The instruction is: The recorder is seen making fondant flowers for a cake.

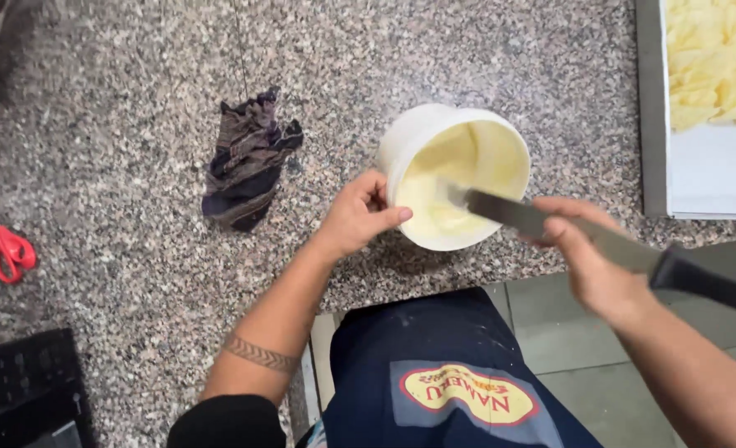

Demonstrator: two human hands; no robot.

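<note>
A white plastic tub (417, 133) of pale yellow spread stands tilted toward me on the speckled granite counter (119, 99). My left hand (358, 214) grips the tub's near left rim and steadies it. My right hand (593, 259) is closed around a long flat metal knife (542, 222) with a black handle. The blade's tip dips into the spread inside the tub.
A crumpled dark cloth (246, 162) lies left of the tub. Red-handled scissors (9, 251) rest at the far left. A white tray (712, 178) with pale yellow pieces sits at the top right. A black device (24, 390) occupies the bottom left corner.
</note>
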